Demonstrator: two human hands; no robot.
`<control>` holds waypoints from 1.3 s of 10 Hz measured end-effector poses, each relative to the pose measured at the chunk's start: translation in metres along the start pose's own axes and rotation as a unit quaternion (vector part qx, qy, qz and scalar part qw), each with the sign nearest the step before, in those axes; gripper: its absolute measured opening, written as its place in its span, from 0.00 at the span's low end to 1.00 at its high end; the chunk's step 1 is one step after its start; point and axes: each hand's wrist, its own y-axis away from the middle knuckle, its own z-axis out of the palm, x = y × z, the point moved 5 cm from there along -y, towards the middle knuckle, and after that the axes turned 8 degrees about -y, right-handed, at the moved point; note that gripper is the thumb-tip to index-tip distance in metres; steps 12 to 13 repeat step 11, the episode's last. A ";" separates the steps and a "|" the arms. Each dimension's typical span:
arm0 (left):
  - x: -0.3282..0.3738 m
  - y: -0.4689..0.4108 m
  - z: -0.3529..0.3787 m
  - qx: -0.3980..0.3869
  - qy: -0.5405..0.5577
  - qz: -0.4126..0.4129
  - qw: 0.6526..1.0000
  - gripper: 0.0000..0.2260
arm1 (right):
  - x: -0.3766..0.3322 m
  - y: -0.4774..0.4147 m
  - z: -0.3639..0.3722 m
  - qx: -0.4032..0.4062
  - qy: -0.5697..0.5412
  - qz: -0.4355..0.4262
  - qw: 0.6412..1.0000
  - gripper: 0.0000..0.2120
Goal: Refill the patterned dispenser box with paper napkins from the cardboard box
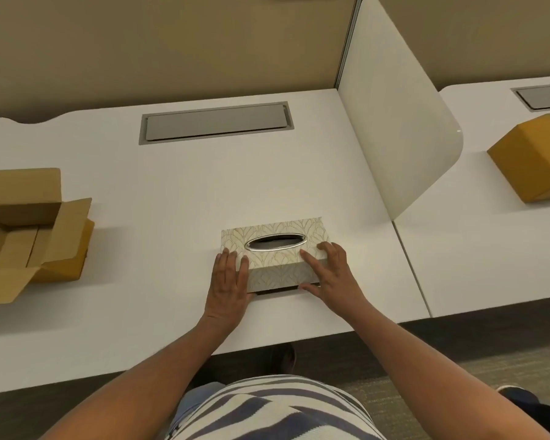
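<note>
Open cardboard box [19, 230]: well to the left of my left hand, flaps spread, cut off by the frame edge; its inside is only partly visible and I cannot make out any napkins there.

Left hand [227, 281]: fingers extended and together, lying flat against the near left corner of the patterned dispenser box [277, 258], not closed around it.

Patterned dispenser box: between my two hands on the white desk [172, 192], oval slot [275, 242] facing up; the slot's interior is dark and its contents hard to tell. A dark gap shows under the near edge.

Right hand [331, 274]: open, fingers spread over the box's right top, thumb low at the near right corner.

Closed cardboard box [531, 160]: far right of my right hand, beyond the white divider [400, 134], partly cut off.
</note>
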 end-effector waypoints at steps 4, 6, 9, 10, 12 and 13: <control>0.004 0.027 0.023 -0.058 0.004 0.010 0.998 0.34 | 0.005 0.037 0.022 -0.008 0.013 0.055 0.998 0.27; 0.006 0.029 0.021 -0.101 0.025 -0.009 0.994 0.33 | -0.002 0.037 0.024 -0.008 0.030 0.079 0.996 0.31; 0.008 0.030 0.010 -0.148 0.058 -0.030 0.987 0.38 | -0.009 0.034 0.020 -0.019 0.057 0.106 0.993 0.31; 0.007 0.033 0.005 -0.149 0.083 -0.032 0.985 0.38 | -0.014 0.032 0.016 -0.016 0.088 0.110 0.990 0.29; 0.003 0.026 0.000 -0.113 0.138 -0.060 0.982 0.35 | -0.024 0.021 0.009 0.011 0.102 0.117 0.988 0.23; 0.003 0.026 0.000 -0.113 0.138 -0.060 0.982 0.35 | -0.024 0.021 0.009 0.011 0.102 0.117 0.988 0.23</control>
